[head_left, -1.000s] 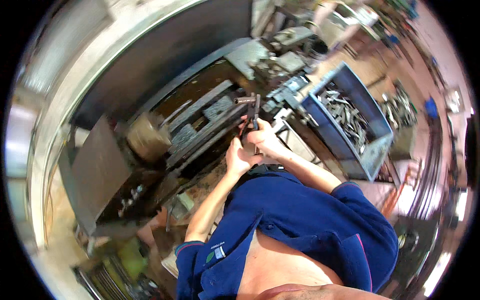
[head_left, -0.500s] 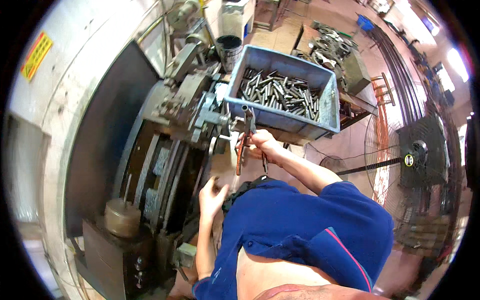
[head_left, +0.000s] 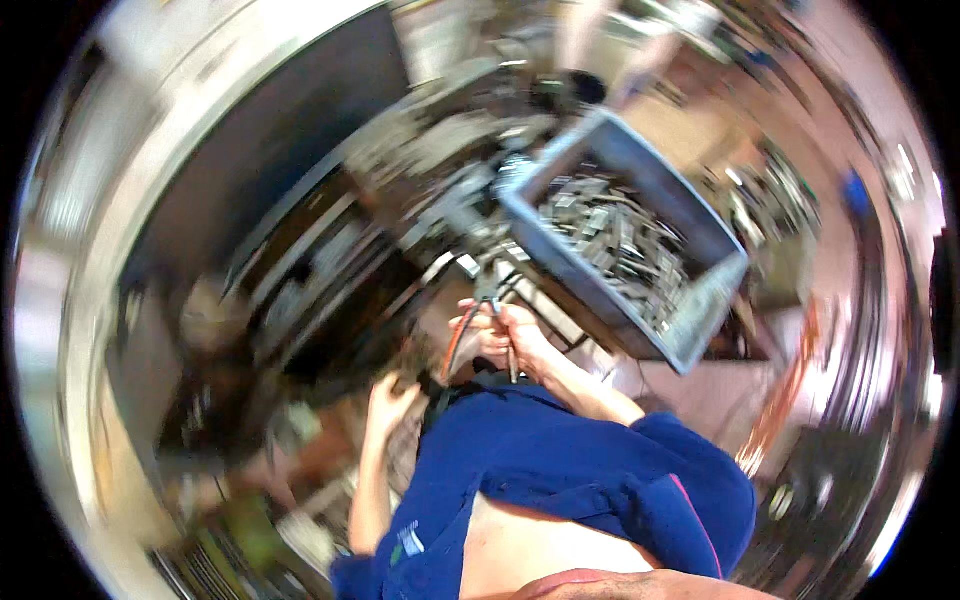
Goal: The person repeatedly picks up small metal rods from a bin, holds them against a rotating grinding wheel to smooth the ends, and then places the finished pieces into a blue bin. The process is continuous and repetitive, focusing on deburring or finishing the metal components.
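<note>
My right hand (head_left: 512,335) is closed around a pair of pliers (head_left: 486,292) with orange on one handle. The pliers' jaws point away from me, towards the machine; whether anything sits in them is too blurred to tell. My left hand (head_left: 390,402) hangs low beside my body, fingers loosely curled and apart, with nothing visible in it. Beyond my right hand stands a blue plastic crate (head_left: 600,298) holding many short metal rods (head_left: 620,235).
A lathe-like machine (head_left: 440,215) with a dark back panel (head_left: 270,140) runs along the left. Metal parts (head_left: 770,200) lie on a bench past the crate. At the lower right is a dark fan (head_left: 800,490). Motion smears much of the scene.
The view has turned, so the crate appears further right and nearer, tilted. The pliers have come closer to my body, still in my right hand. My left hand stays low and empty.
</note>
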A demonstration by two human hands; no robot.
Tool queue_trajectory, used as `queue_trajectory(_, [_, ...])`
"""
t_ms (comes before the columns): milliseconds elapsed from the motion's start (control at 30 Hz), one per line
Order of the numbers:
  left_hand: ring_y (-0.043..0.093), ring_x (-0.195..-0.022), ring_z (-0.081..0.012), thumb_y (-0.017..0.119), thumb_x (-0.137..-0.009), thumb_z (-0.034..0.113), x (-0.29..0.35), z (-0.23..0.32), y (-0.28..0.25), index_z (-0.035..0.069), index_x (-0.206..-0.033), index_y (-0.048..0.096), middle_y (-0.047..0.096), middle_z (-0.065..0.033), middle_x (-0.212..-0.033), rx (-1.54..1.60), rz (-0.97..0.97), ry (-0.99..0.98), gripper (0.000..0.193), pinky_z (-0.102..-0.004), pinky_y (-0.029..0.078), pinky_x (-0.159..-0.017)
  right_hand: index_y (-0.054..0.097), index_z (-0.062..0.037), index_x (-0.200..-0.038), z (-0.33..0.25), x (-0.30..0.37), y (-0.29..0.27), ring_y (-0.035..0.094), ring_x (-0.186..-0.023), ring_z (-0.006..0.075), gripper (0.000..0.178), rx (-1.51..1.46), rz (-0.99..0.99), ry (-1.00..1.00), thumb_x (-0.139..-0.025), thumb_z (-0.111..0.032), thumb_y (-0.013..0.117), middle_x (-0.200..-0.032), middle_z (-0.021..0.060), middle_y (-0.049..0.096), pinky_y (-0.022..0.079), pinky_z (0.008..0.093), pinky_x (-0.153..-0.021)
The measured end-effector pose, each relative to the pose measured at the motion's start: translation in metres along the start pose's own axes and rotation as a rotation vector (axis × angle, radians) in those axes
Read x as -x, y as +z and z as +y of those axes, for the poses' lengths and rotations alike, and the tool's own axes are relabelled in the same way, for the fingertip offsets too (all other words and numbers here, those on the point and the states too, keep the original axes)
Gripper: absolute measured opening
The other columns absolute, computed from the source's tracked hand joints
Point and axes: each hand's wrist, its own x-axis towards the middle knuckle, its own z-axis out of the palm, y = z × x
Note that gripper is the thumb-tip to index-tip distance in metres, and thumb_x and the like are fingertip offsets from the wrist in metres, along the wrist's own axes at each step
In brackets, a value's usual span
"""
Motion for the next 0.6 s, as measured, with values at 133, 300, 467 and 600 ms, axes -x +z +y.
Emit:
queue_trajectory(133, [0.063,-0.073,-0.0248,0.066,-0.069,0.026,0.03,-0.022,-0.01,-0.004,-0.1,0.057,0.063,-0.0193,-0.082,0.003,0.133,-0.181,0.044,-0.0338,0.048,-0.066,0.038,-0.0003,-0.126,0.019,0.0,0.022,0.025,-0.043,0.0019,0.057,0.194,-0.017,0.193,-0.085,-0.039,0.047,-0.116,0.0203,0.052,0.026,0.0153,-0.039])
queue_trajectory(300, [0.062,-0.071,-0.0285,0.065,-0.069,0.028,0.091,-0.039,-0.024,-0.003,-0.092,0.059,0.062,-0.0203,-0.078,0.039,0.384,-0.317,0.039,-0.0365,0.047,-0.063,0.041,0.0004,-0.124,0.034,-0.005,0.02,0.027,-0.046,0.0024,0.048,0.295,-0.001,0.287,-0.085,-0.028,0.04,-0.114,0.0186,0.055,0.026,0.0167,-0.043])
queue_trajectory(467, [0.056,-0.061,-0.014,0.061,-0.072,0.012,0.164,-0.072,-0.041,-0.003,-0.094,0.059,0.061,-0.0116,-0.069,0.359,0.732,-0.38,0.027,-0.0283,0.045,-0.056,0.039,0.0024,-0.125,0.053,-0.011,0.011,0.03,-0.044,0.0026,0.055,0.269,0.059,0.416,-0.081,-0.03,0.045,-0.121,0.0226,0.049,0.027,0.0162,-0.042])
queue_trajectory(600, [0.057,-0.064,-0.0123,0.058,-0.067,0.004,0.253,-0.153,-0.064,-0.002,-0.096,0.062,0.062,-0.0074,-0.073,0.547,1.142,-0.528,0.03,-0.0262,0.046,-0.055,0.038,0.0037,-0.125,0.081,-0.016,0.021,0.031,-0.044,0.0029,0.06,0.381,0.102,0.483,-0.079,-0.034,0.048,-0.119,0.0202,0.05,0.028,0.0165,-0.042])
